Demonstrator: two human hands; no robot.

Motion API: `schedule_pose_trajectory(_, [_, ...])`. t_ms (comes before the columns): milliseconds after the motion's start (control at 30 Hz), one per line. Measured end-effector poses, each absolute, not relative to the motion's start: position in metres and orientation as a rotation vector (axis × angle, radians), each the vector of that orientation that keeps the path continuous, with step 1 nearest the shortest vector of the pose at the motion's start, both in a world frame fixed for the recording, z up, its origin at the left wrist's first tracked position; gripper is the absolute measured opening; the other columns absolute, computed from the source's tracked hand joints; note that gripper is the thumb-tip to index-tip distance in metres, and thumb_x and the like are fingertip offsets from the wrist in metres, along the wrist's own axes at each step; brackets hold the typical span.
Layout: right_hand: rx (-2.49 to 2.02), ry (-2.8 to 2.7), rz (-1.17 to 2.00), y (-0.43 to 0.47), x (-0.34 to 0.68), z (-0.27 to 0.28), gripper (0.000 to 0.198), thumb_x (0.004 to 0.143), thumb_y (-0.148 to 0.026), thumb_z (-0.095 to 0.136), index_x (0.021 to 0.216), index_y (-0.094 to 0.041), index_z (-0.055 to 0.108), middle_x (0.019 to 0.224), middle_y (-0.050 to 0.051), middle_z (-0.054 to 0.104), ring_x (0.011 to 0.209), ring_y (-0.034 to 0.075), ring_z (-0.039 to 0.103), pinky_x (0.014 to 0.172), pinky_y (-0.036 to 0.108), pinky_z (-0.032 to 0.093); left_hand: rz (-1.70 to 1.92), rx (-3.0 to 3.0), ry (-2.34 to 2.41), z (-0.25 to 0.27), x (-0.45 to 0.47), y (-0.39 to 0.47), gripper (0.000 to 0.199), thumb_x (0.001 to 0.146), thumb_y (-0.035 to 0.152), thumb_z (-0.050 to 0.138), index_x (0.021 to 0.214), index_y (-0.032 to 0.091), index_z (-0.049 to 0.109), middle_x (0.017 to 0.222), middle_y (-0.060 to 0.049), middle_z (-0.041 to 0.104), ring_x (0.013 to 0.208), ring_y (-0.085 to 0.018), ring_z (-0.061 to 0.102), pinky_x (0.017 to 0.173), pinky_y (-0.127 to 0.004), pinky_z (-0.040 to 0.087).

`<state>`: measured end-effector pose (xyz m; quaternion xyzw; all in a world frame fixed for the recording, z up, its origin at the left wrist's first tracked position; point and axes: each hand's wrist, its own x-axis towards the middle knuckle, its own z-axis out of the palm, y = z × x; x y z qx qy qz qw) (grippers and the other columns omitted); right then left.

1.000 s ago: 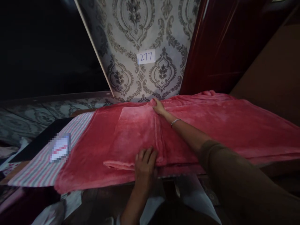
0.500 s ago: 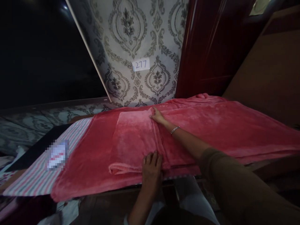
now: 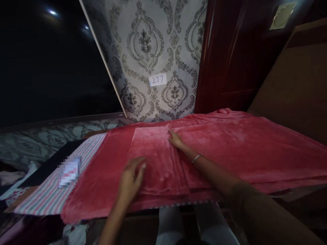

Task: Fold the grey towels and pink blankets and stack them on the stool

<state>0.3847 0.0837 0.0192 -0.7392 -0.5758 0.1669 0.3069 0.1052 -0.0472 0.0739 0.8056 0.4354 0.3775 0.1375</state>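
Observation:
A soft red-pink fleece blanket lies spread across the surface in front of me. On its middle rests a folded section, roughly rectangular. My right hand touches the far right part of this fold, thumb and fingers a little apart on the fabric. By the near left edge of the fold is my left hand, holding nothing, its thumb spread from the fingers. Whether it touches the cloth I cannot tell. A striped cloth shows at the blanket's left end.
A large dark screen stands at the back left. Patterned wallpaper carries a paper label reading 277. A dark red door panel and a brown board are at the right. Other fabrics lie at the far left.
My left hand has left the near right part of the fold and moved left. The fold's near left corner now lies flatter. My right hand stays near the far edge.

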Motion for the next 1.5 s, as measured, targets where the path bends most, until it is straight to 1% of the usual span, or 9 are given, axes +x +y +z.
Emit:
schedule_pose_trajectory(200, [-1.977, -1.638, 0.309, 0.076, 0.385, 0.026, 0.055, 0.088, -0.010, 0.057, 0.142, -0.017, 0.060, 0.138, 0.018, 0.060, 0.124, 0.031, 0.059, 0.103, 0.038, 0.047, 1.040, 1.778, 1.642, 0.048, 0.045, -0.020, 0.072, 0.072, 0.067, 0.060, 0.119, 0.013, 0.069, 0.115, -0.018, 0.075, 0.100, -0.033, 0.073, 0.093, -0.051, 0.057])
schedule_pose_trajectory(300, [-1.898, -1.734, 0.182, 0.088, 0.381, 0.040, 0.054, 0.087, -0.011, 0.058, 0.140, -0.017, 0.062, 0.151, 0.017, 0.050, 0.137, 0.033, 0.047, 0.113, 0.043, 0.040, 1.109, 1.547, 1.560, 0.027, 0.030, -0.046, 0.077, 0.072, 0.072, 0.062, 0.123, 0.016, 0.068, 0.124, -0.017, 0.073, 0.115, -0.032, 0.069, 0.099, -0.048, 0.056])
schedule_pose_trajectory(567, [-1.707, -1.956, 0.235, 0.154, 0.338, 0.042, 0.056, 0.087, -0.013, 0.058, 0.143, -0.012, 0.058, 0.143, 0.016, 0.060, 0.134, 0.027, 0.054, 0.116, 0.040, 0.039, 0.997, 1.816, 1.551, 0.009, 0.018, -0.103, 0.084, 0.076, 0.052, 0.071, 0.148, 0.016, 0.047, 0.149, -0.020, 0.055, 0.130, -0.030, 0.059, 0.111, -0.049, 0.047])
schedule_pose_trajectory(833, [-1.685, -1.965, 0.254, 0.177, 0.311, 0.026, 0.053, 0.088, -0.017, 0.058, 0.141, -0.008, 0.060, 0.141, 0.018, 0.061, 0.132, 0.030, 0.055, 0.115, 0.042, 0.041, 1.097, 1.951, 1.946, -0.013, 0.064, -0.088, 0.061, 0.071, 0.023, 0.060, 0.130, 0.009, 0.062, 0.121, -0.019, 0.070, 0.115, -0.032, 0.065, 0.101, -0.048, 0.052])
schedule_pose_trajectory(933, [-1.674, -1.976, 0.211, 0.171, 0.307, 0.013, 0.058, 0.089, -0.020, 0.059, 0.146, -0.006, 0.054, 0.145, 0.020, 0.057, 0.136, 0.031, 0.051, 0.116, 0.043, 0.039, 1.170, 1.838, 1.982, -0.016, 0.061, -0.087, 0.056, 0.070, 0.023, 0.054, 0.122, 0.011, 0.068, 0.092, -0.012, 0.074, 0.081, -0.026, 0.070, 0.077, -0.038, 0.057])
schedule_pose_trajectory(1033, [-1.682, -1.962, 0.189, 0.164, 0.307, 0.000, 0.057, 0.093, -0.021, 0.054, 0.147, -0.006, 0.051, 0.148, 0.020, 0.054, 0.138, 0.029, 0.049, 0.117, 0.042, 0.037, 1.334, 1.576, 1.923, -0.019, 0.045, -0.089, 0.056, 0.069, 0.026, 0.046, 0.116, 0.012, 0.070, 0.060, 0.000, 0.062, 0.045, -0.016, 0.050, 0.049, -0.028, 0.043])
schedule_pose_trajectory(1133, [-1.715, -1.924, 0.203, 0.164, 0.308, -0.001, 0.054, 0.095, -0.023, 0.051, 0.146, -0.009, 0.053, 0.148, 0.018, 0.055, 0.137, 0.028, 0.049, 0.118, 0.042, 0.036, 1.428, 1.461, 1.833, -0.023, 0.034, -0.091, 0.058, 0.066, 0.032, 0.045, 0.112, 0.011, 0.072, 0.047, 0.006, 0.048, 0.038, -0.013, 0.036, 0.042, -0.025, 0.030])
schedule_pose_trajectory(1233, [-1.745, -1.880, 0.215, 0.177, 0.305, 0.011, 0.052, 0.096, -0.023, 0.050, 0.146, -0.012, 0.054, 0.147, 0.017, 0.056, 0.138, 0.030, 0.049, 0.117, 0.044, 0.036, 1.461, 1.472, 1.809, -0.028, 0.032, -0.091, 0.060, 0.064, 0.036, 0.048, 0.112, 0.010, 0.073, 0.042, 0.009, 0.039, 0.036, -0.012, 0.033, 0.040, -0.025, 0.027])
schedule_pose_trajectory(1500, [-1.703, -1.892, 0.468, 0.239, 0.271, 0.044, 0.034, 0.092, -0.030, 0.058, 0.121, -0.015, 0.070, 0.119, 0.013, 0.073, 0.113, 0.025, 0.066, 0.098, 0.035, 0.050, 1.378, 1.524, 1.818, -0.048, 0.028, -0.091, 0.061, 0.074, 0.037, 0.053, 0.128, 0.012, 0.068, 0.056, 0.002, 0.062, 0.041, -0.018, 0.048, 0.048, -0.031, 0.046])
